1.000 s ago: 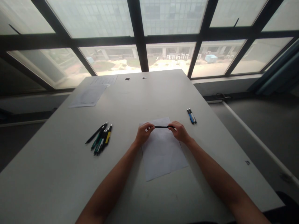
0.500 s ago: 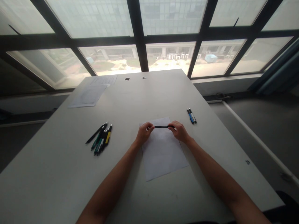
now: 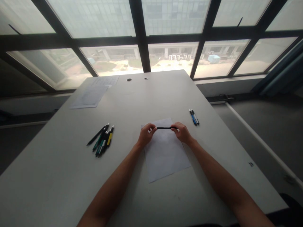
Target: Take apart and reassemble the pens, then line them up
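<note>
A slim black pen (image 3: pixel 163 128) is held level between my two hands, over the far part of a white paper sheet (image 3: pixel 167 157). My left hand (image 3: pixel 146 134) pinches its left end between thumb and fingers. The right end is pinched by my right hand (image 3: pixel 181 132), whose fingers cover that tip. Left of my hands lies a loose pile of pens (image 3: pixel 103 142) in black, green and yellow. Two more pens (image 3: pixel 194 117), one blue and one black and white, rest side by side beyond my right hand.
The white table (image 3: pixel 151 101) reaches to a dark-framed window (image 3: pixel 143 39). Printed papers (image 3: pixel 90 94) lie at its far left corner. Two round holes sit near the far edge. A blue curtain (image 3: pixel 281 72) hangs at the right.
</note>
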Demonstrator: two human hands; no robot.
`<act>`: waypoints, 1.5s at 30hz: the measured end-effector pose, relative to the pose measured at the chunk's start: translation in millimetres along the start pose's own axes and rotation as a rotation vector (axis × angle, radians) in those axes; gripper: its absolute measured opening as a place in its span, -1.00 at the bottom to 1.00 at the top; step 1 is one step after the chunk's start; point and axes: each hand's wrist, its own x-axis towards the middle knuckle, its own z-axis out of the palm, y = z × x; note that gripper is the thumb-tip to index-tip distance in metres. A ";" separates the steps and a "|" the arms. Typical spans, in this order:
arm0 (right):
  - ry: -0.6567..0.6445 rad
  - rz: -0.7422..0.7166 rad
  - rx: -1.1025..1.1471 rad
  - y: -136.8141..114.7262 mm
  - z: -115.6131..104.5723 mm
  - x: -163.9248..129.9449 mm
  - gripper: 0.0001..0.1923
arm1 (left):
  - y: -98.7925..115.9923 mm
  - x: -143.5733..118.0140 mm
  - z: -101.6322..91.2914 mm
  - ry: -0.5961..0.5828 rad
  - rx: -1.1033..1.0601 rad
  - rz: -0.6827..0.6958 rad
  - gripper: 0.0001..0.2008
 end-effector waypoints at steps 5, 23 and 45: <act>0.002 -0.004 0.002 -0.1 -0.6 -0.1 -0.91 | 0.7 -0.1 0.6 0.039 -0.064 -0.013 -0.74; 0.013 -0.006 0.006 -1.4 -0.7 0.5 -0.90 | 0.3 -1.4 1.6 0.030 0.030 0.014 -0.82; 0.055 0.234 0.261 -4.6 -3.1 1.6 -0.83 | -2.5 -2.2 0.0 0.039 0.107 0.136 -0.76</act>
